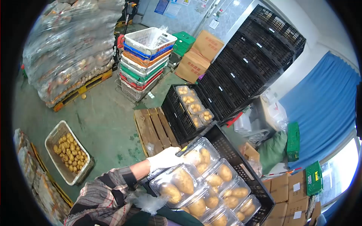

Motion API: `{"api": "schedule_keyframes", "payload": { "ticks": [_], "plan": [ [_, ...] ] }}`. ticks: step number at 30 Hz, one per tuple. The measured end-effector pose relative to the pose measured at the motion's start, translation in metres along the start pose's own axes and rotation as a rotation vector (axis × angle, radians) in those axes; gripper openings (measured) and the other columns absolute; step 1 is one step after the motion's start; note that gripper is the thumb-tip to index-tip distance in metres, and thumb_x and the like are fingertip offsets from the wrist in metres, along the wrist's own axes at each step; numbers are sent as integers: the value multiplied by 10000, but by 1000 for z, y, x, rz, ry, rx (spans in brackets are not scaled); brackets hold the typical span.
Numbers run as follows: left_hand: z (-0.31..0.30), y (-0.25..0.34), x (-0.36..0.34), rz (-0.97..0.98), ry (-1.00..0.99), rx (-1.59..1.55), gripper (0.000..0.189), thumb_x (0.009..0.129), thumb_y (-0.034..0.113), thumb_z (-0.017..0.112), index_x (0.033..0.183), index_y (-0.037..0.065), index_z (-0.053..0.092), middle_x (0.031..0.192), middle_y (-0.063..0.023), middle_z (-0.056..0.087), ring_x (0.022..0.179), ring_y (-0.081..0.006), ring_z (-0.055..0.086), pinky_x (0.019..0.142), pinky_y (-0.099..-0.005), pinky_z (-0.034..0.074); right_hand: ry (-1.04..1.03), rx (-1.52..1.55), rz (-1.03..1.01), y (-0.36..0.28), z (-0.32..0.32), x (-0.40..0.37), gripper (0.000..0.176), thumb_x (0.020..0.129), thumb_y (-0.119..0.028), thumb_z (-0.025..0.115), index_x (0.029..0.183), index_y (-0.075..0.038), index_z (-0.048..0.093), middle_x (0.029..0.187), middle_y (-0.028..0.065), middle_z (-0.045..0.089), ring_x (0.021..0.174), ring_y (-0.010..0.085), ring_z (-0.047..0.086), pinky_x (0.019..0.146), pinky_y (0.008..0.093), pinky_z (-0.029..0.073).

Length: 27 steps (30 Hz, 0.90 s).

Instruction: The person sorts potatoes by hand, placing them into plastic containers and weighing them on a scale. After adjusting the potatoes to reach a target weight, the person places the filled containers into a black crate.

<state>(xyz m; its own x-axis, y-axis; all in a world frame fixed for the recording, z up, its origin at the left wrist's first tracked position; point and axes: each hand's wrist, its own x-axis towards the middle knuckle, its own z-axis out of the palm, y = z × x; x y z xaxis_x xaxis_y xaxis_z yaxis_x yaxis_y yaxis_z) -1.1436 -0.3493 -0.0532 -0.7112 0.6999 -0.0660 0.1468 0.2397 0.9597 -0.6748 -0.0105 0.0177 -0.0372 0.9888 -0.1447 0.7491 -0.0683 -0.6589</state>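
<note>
Black crate (pixel 241 162): it is right before you, tilted in your view, filled with clear packs; its near side runs out of the picture, and you cannot tell what carries it.
Second crate (pixel 176 122): it stands farther from you, on the wooden pallet (pixel 151 130), and it also contains packs.
White tub (pixel 59 132): it stands on the green floor at your left, well apart from both crates, with loose potatoes inside.
Plaid sleeve (pixel 100 194): it covers your left arm, and a piece of clear plastic (pixel 149 202) is near the cuff.
Clear packs (pixel 220 175): at least seven are visible in the crate before you, lying close together in rows, each with potatoes inside.
Left hand (pixel 164 160): yours, in a white glove, is at the left edge of this crate, just beside the farthest pack.
Large potato (pixel 183 181): it lies in the pack nearest to your wrist.
Fingers: their tips are partly hidden at the crate edge, so you cannot tell whether they are closed around it.
</note>
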Motion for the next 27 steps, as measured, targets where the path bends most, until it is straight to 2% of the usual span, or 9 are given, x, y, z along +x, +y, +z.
{"api": "schedule_keyframes", "payload": {
  "ticks": [4,9,12,16,18,20,23,24,27],
  "plan": [
    [-50,-11,41,-28,2,-146,442,856,333,661,1051,-57,588,922,-98,647,859,-118,561,752,-306,471,-18,10,-81,-75,55,9,609,948,-468,503,1077,115,621,993,180,661,880,243,571,793,358,475],
    [-91,-34,138,-42,45,-251,452,783,329,680,1006,-55,596,896,-134,654,824,-162,593,733,-325,485,-13,59,-68,-158,127,45,583,945,-454,518,1032,111,637,942,165,666,835,221,570,772,352,478],
    [-118,-43,229,-68,58,67,603,834,435,685,1118,-85,573,968,-163,658,900,-184,609,804,-319,482,8,-8,-77,-199,177,105,565,936,-453,533,998,94,659,867,149,674,768,218,569,718,360,483],
    [-158,-28,383,-288,-70,109,724,844,566,610,1132,-97,574,1000,-226,654,924,-266,631,831,-372,477,-42,6,-54,-296,246,186,575,921,-484,539,921,73,679,766,127,666,657,215,533,616,375,449],
    [-179,-23,459,-312,-61,150,722,831,615,587,1035,-77,609,865,-192,662,828,-250,637,754,-366,491,-69,-129,-22,-359,278,220,582,913,-515,532,809,37,686,663,80,615,596,179,494,553,351,419],
    [-204,-11,519,-402,-96,165,765,803,677,565,930,-74,635,828,-200,659,811,-272,643,733,-384,496,-72,40,109,-339,326,298,574,908,-534,528,793,9,679,666,51,597,581,157,474,528,335,402],
    [-234,-25,608,-365,-36,189,716,792,707,554,651,7,608,566,-69,561,540,-193,556,513,-332,441,-257,111,100,-432,386,283,470,948,-448,507,923,-10,672,766,57,629,622,145,507,561,313,435],
    [-249,-30,635,-432,-93,209,713,786,713,555,680,11,620,580,-62,567,561,-183,560,516,-314,433,-301,252,107,-426,422,302,423,968,-396,500,972,-5,664,831,74,645,669,142,543,607,294,468],
    [-281,-61,723,-459,-33,276,752,792,707,533,975,-7,681,756,-124,649,704,-225,616,657,-355,480,-274,547,302,-455,523,318,331,949,-363,529,721,-125,502,536,-44,412,402,87,372,362,254,297]
  ]
}}
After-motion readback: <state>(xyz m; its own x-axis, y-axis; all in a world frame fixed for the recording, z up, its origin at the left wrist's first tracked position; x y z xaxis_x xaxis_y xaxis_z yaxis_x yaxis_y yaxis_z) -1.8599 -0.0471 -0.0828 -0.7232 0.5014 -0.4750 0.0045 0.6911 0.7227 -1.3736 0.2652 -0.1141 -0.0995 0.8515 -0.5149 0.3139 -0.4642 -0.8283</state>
